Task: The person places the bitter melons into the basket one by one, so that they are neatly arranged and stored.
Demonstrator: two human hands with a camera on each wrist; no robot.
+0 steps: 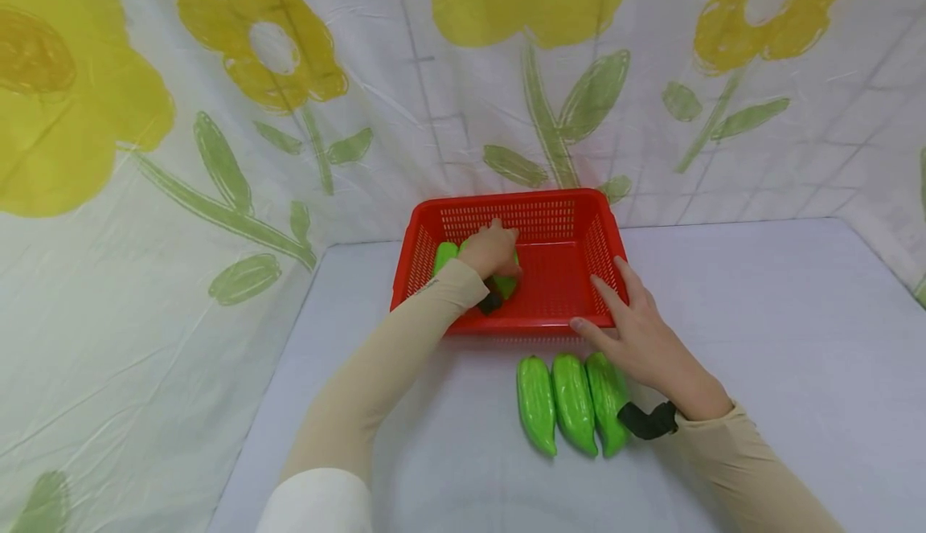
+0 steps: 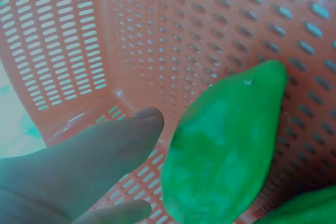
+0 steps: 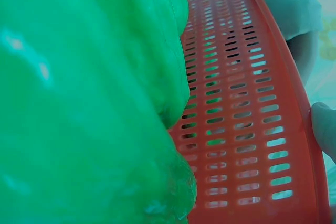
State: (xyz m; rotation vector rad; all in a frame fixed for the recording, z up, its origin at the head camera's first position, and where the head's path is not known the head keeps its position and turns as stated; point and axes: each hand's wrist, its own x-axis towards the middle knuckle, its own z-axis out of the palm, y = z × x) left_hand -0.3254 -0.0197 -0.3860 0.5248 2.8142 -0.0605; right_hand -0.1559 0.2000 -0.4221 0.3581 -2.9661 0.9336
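A red plastic basket with slotted walls stands at the back of the table. My left hand reaches into its left half, over green pepper-shaped vegetables that it partly hides. In the left wrist view the thumb lies extended, apart from a green pepper leaning by the slotted wall. My right hand is at the basket's front right corner, fingers spread, with the thumb touching the rim. Below it, three glossy green peppers lie side by side on the table.
A pale cloth covers the table. Behind it hangs a white curtain with yellow flowers, close to the basket's back wall. A dark wrist camera on the right wrist sits beside the rightmost pepper.
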